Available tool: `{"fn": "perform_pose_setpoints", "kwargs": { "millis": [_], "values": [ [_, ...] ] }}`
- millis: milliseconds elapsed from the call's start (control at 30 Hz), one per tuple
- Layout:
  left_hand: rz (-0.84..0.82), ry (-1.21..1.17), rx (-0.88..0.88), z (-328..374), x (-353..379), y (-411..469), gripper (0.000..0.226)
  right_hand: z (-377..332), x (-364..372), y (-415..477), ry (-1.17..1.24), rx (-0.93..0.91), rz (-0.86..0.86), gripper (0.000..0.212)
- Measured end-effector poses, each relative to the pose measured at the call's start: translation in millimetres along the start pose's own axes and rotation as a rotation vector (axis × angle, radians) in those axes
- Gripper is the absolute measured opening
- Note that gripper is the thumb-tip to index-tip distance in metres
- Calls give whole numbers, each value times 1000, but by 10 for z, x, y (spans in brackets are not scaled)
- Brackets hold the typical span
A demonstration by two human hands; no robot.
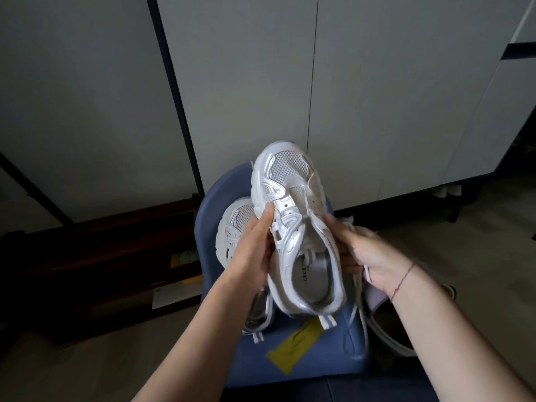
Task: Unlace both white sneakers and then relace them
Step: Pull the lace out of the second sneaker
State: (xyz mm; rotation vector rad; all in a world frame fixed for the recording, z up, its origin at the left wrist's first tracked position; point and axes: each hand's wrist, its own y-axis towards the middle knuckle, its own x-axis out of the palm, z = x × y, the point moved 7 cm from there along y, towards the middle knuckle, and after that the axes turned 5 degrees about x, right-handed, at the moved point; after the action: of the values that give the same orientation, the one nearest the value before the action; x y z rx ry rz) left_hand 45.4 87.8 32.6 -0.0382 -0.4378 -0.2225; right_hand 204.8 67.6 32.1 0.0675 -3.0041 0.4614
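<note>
Raised sneaker [290, 175], white mesh with glossy silver-white overlays: held in the air over a blue plastic stool seat [208, 216], toe pointing away, opening toward the camera. Eyelets visible on its left flap show no lace through them.

Left hand [255, 250] grips the raised sneaker's left side, thumb laid flat on the upper, fingers hidden underneath. Right hand [368, 253] clasps the right side near the collar, fingers curled round the edge. A white strand shows at the palm; cannot tell if it is pinched.

Second sneaker [239, 219], same make, lies on the seat below and to the left, partly covered by the left hand and forearm, heel tab toward the camera. Loose white laces [355, 323] trail over the seat's right edge, below the right hand.

Yellow label [290, 349] on the near part of the seat. Thin red thread bracelet [401, 281] on the right wrist. White cabinet doors [246, 82] behind; dark wooden low shelf [101, 242] at left.
</note>
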Motion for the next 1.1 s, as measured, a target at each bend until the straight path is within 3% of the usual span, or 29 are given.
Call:
{"fn": "perform_pose_setpoints", "kwargs": {
  "millis": [133,233,367,500,567,700,867,1000,1033,1100],
  "values": [
    [-9,190,-60,-80,175,240,58,157,-265,237,148,31,61,71],
    [-4,260,-108,-196,217,392,87,293,-295,388,249,82,24,52],
    [88,199,-169,-508,31,485,82,546,-255,513,284,185,12,37],
    [210,203,-183,-937,-251,576,113,711,-196,585,306,216,11,36],
    [252,259,-147,-1032,-338,622,117,756,-170,611,350,230,-21,24],
    [287,310,-156,-1053,-346,591,127,837,-171,639,382,266,-30,29],
    [265,348,-208,-1182,-356,550,116,892,-159,603,387,323,-13,29],
    [252,348,-214,-895,-154,386,63,849,-89,537,452,329,-42,31],
    [270,378,-210,-854,-147,370,61,812,-58,490,469,339,-55,31],
    [292,408,-219,-737,-113,280,77,786,-53,445,496,375,-50,37]
  ]
}}
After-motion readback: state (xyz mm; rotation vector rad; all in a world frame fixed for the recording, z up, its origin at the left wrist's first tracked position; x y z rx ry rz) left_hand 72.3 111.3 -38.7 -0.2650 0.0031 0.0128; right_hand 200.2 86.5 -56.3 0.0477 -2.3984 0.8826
